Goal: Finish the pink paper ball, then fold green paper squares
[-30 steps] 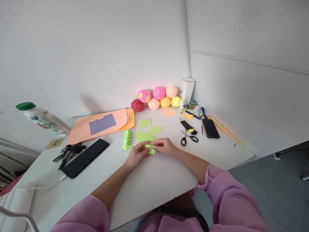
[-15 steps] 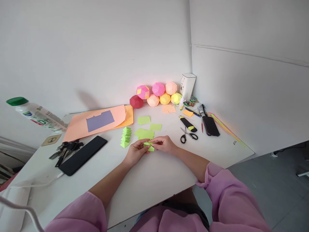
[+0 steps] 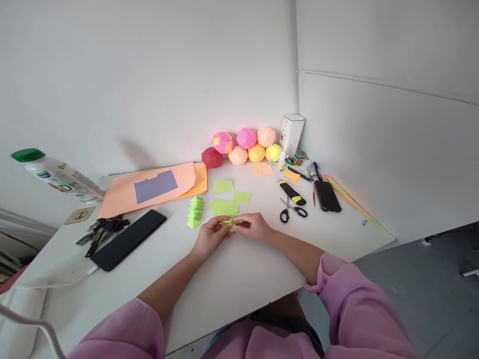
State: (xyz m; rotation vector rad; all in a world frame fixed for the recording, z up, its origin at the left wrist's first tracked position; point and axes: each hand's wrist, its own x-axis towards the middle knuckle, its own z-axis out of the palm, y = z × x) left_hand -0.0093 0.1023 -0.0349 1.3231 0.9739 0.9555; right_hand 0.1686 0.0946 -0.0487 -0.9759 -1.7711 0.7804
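Both hands meet over the middle of the white table (image 3: 224,279). My left hand (image 3: 210,238) pinches the left side of a small lime-green piece of paper (image 3: 231,224), which looks partly folded. My right hand (image 3: 255,226) grips its right side with thumb and fingertips. Part of the paper is hidden by the fingers. Just beyond the hands lie loose green paper pieces (image 3: 226,207), with another green sheet (image 3: 223,186) farther back and one (image 3: 242,197) to the right. Left of them stands a row of nested, folded green paper units (image 3: 195,213).
Faceted paper balls (image 3: 246,138) are stacked against the wall. Scissors (image 3: 293,210), a box cutter (image 3: 292,193) and a phone (image 3: 328,195) lie to the right. Leftward are a black power bank (image 3: 129,240), keys (image 3: 100,234), peach paper sheets (image 3: 123,192) and a green-capped bottle (image 3: 60,177).
The green paper between my hands has been bent or tilted flatter, so less of its face shows and its lower flap no longer hangs down as far. My hands have barely shifted.
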